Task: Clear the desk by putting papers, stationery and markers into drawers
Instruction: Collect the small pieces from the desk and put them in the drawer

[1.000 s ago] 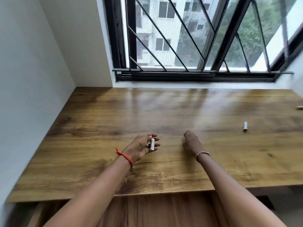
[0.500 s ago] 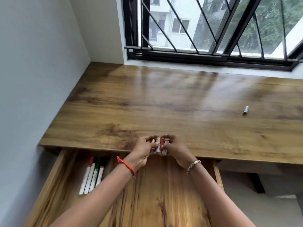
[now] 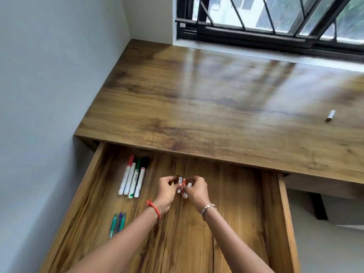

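Both hands meet over the open drawer [image 3: 283,209], fingers curled. The left hand [image 3: 167,187] and right hand [image 3: 197,189] together pinch a small bundle of short cylinders [image 3: 183,186] between them, white and red, blurred. The bundle sits above the drawer floor; whether it touches the wood cannot be told. Left of the hands lie four whiteboard markers [image 3: 134,177] side by side, and nearer the body three pens [image 3: 117,223]. One more short cylinder [image 3: 330,115] lies on the wooden surface [image 3: 216,107] far to the right, well apart from the hands.
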